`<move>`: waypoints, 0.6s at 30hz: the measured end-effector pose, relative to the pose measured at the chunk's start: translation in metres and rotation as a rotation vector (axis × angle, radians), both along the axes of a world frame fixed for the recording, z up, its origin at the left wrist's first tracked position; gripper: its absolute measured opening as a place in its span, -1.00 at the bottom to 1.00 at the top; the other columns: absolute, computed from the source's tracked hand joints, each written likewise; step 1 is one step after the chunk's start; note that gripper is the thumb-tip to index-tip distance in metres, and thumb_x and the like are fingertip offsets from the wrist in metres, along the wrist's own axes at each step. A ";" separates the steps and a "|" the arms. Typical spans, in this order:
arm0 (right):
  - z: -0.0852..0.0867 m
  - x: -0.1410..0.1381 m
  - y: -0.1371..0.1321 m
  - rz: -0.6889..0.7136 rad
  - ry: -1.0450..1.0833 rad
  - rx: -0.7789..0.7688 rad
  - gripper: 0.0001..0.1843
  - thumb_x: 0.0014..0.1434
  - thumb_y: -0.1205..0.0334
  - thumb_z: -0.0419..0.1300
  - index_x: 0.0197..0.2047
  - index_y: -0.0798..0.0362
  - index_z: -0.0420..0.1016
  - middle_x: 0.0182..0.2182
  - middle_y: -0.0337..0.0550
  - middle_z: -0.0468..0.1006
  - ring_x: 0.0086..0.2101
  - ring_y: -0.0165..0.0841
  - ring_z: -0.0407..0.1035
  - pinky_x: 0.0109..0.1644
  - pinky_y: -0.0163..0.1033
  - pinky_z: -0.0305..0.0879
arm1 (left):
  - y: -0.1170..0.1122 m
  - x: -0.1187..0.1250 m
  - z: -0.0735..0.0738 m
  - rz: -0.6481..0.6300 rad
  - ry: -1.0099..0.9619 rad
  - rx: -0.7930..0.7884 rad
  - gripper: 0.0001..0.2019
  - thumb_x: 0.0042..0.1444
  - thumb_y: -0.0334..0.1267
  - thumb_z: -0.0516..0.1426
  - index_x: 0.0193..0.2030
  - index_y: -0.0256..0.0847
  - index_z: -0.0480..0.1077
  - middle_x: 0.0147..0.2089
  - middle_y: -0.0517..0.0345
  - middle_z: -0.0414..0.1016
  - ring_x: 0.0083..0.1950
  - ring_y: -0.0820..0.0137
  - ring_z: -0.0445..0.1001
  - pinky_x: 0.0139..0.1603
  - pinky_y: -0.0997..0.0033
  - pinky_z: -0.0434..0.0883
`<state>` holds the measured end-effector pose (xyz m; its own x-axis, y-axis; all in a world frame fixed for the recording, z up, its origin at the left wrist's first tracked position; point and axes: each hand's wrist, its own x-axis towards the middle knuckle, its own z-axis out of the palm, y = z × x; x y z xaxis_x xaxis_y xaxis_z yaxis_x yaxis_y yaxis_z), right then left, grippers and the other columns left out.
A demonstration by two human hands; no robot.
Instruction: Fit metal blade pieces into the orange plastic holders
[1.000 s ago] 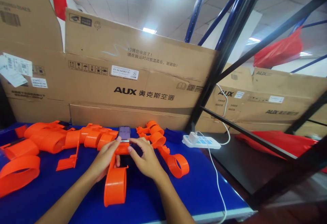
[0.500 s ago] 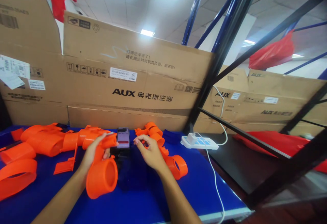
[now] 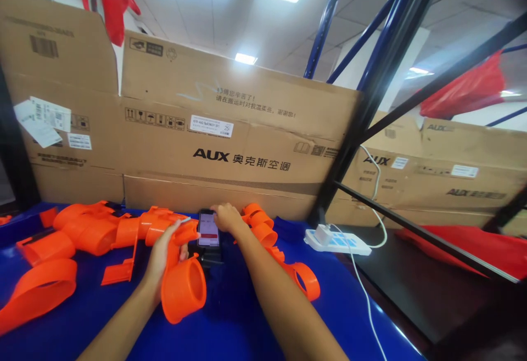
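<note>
My left hand [image 3: 164, 257] is closed around an orange plastic part [image 3: 184, 289] with a wide round ring at its lower end. The part is tilted above the blue table surface. My right hand [image 3: 228, 219] reaches to the upper right edge of a phone [image 3: 209, 229], one finger pointing at its lit screen and the others curled in; I see nothing held in it. The phone leans on a dark support [image 3: 211, 254]. Just right of that hand lie more orange ringed parts [image 3: 263, 233].
Several orange parts [image 3: 88, 229] lie along the left side of the blue table surface [image 3: 230, 317]. Behind stands a large cardboard box panel [image 3: 164, 150]. At right are a white power strip [image 3: 337, 240] with a cable [image 3: 366, 295] and a dark rack post [image 3: 349, 141].
My right hand has moved forward to the phone's upper edge, a finger now stretched towards the screen. My left hand still holds the orange part. The whole view has shifted slightly.
</note>
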<state>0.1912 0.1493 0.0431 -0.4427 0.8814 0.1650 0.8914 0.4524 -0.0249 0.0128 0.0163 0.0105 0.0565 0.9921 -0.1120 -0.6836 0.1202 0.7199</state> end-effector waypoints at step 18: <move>0.023 -0.002 -0.026 0.185 -0.094 -0.106 -0.74 0.21 0.01 0.35 -0.19 0.03 0.67 -0.22 -0.02 0.68 -0.12 -0.12 0.55 -0.08 -0.17 0.41 | -0.015 -0.012 0.016 0.191 -0.220 0.034 -0.77 0.23 -0.16 0.22 -0.01 -0.15 0.50 -0.45 0.17 0.59 -0.61 0.43 0.45 -0.56 0.47 0.42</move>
